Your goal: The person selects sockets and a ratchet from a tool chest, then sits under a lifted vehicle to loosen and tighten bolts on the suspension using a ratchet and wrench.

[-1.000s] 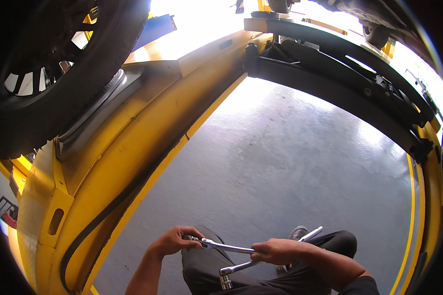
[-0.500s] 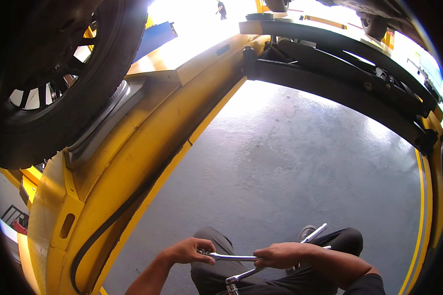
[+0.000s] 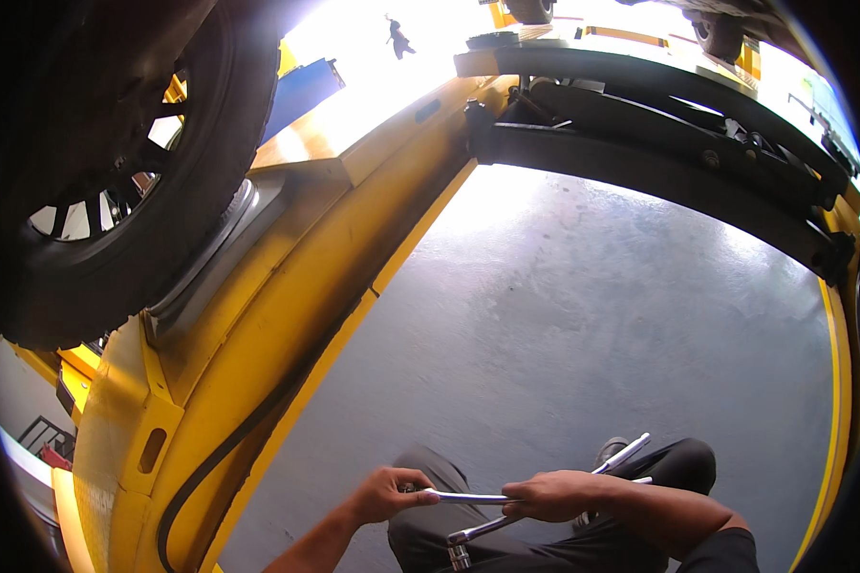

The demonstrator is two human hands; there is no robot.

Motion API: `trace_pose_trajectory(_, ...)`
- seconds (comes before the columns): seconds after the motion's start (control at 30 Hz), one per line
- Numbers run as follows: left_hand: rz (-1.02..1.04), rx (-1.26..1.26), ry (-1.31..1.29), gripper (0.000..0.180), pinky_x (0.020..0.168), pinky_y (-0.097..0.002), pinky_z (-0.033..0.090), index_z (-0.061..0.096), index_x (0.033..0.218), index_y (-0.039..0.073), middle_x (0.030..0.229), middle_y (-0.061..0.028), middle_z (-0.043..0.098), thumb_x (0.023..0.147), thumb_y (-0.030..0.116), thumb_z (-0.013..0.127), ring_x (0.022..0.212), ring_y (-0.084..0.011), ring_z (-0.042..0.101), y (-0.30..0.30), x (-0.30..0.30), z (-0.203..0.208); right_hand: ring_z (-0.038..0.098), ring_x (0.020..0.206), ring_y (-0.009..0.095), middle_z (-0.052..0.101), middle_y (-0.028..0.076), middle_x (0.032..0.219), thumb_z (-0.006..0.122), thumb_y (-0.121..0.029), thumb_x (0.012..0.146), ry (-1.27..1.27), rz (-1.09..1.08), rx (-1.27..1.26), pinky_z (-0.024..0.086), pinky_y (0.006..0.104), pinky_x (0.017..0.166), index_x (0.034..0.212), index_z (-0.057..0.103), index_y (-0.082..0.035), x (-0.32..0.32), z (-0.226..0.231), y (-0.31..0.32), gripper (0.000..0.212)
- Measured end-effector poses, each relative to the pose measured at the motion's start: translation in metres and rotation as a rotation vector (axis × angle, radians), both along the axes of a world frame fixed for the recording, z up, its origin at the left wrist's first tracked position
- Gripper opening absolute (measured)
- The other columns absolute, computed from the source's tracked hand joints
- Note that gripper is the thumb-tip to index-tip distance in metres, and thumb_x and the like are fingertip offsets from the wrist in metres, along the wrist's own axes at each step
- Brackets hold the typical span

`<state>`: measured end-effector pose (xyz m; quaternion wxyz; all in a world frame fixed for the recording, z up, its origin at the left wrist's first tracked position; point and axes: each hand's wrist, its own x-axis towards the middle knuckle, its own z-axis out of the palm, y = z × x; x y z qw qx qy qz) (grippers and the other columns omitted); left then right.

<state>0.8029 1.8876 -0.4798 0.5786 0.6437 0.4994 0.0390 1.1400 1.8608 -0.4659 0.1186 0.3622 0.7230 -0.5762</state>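
A slim chrome wrench [image 3: 473, 498] spans my two hands, low over my lap. My left hand [image 3: 392, 493] is closed round its left end, with fingers covering most of the head. My right hand [image 3: 552, 496] grips the other end. Below it runs a chrome socket wrench [image 3: 483, 528] with a socket [image 3: 460, 556] pointing down at its left end; the right hand covers its middle, so I cannot tell whether that hand holds it too. Another chrome bar [image 3: 624, 453] sticks out beyond my right hand, above my knee.
A yellow lift runway [image 3: 296, 277] rises on the left, carrying a large tyre [image 3: 229, 134]; a black hose [image 3: 215, 449] hangs along it. A black crossbeam [image 3: 631, 158] spans the far side. Grey floor [image 3: 583, 325] lies ahead, with a yellow line at right. A person [image 3: 398, 36] is far off.
The view has shifted slightly, so hands and tools sit a little farther right. Both hands keep their hold on the wrench. The distant person appears farther left.
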Motion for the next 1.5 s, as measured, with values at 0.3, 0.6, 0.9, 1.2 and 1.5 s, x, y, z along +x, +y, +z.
trace_pose_trajectory(0.3, -0.059, -0.154, -0.019, 0.033, 0.066, -0.0252, 0.041, 0.076, 0.098, 0.006, 0.074, 0.0034, 0.061, 0.096, 0.039, 0.079, 0.073, -0.0064, 0.052, -0.003, 0.0, 0.024, 0.069, 0.099, 0.038, 0.07, 0.022, 0.1, 0.042, -0.046, 0.113, 0.172, 0.052, -0.084, 0.05, 0.0534, 0.089, 0.115, 0.061, 0.001, 0.011, 0.006, 0.011, 0.051)
trace_pose_trajectory(0.6, -0.157, -0.309, -0.046, 0.04, 0.07, -0.0263, 0.047, 0.072, 0.096, 0.004, 0.075, 0.0013, 0.062, 0.103, 0.043, 0.069, 0.074, -0.0079, 0.057, 0.009, -0.002, 0.029, 0.069, 0.098, 0.037, 0.071, 0.022, 0.101, 0.04, -0.048, 0.113, 0.121, 0.113, -0.104, 0.05, 0.0525, 0.088, 0.117, 0.063, 0.003, 0.007, 0.013, 0.017, 0.056)
trace_pose_trajectory(0.9, -0.26, -0.21, 0.176, 0.058, 0.067, -0.0309, 0.043, 0.071, 0.096, 0.006, 0.072, 0.0002, 0.055, 0.103, 0.062, 0.057, 0.073, -0.0111, 0.05, 0.007, 0.015, 0.044, 0.069, 0.098, 0.036, 0.071, 0.023, 0.101, 0.04, -0.048, 0.114, 0.167, 0.089, -0.069, 0.051, 0.0511, 0.088, 0.114, 0.065, 0.004, 0.014, 0.01, 0.016, 0.057)
trace_pose_trajectory(1.2, -0.206, -0.271, 0.026, 0.045, 0.062, -0.0259, 0.044, 0.07, 0.093, 0.005, 0.068, 0.0019, 0.06, 0.105, 0.048, 0.064, 0.064, -0.0079, 0.057, 0.007, 0.019, 0.049, 0.069, 0.096, 0.035, 0.07, 0.022, 0.099, 0.04, -0.048, 0.114, 0.17, 0.125, -0.067, 0.051, 0.0503, 0.086, 0.114, 0.065, 0.004, 0.02, 0.023, 0.022, 0.057)
trace_pose_trajectory(1.5, -0.166, -0.422, -0.122, 0.039, 0.053, -0.0237, 0.041, 0.069, 0.089, 0.003, 0.066, 0.0027, 0.056, 0.096, 0.04, 0.078, 0.059, -0.0049, 0.053, 0.008, 0.016, 0.032, 0.068, 0.099, 0.033, 0.07, 0.022, 0.104, 0.038, -0.052, 0.113, 0.255, 0.118, -0.103, 0.051, 0.0499, 0.088, 0.123, 0.064, 0.003, 0.029, 0.015, 0.022, 0.061)
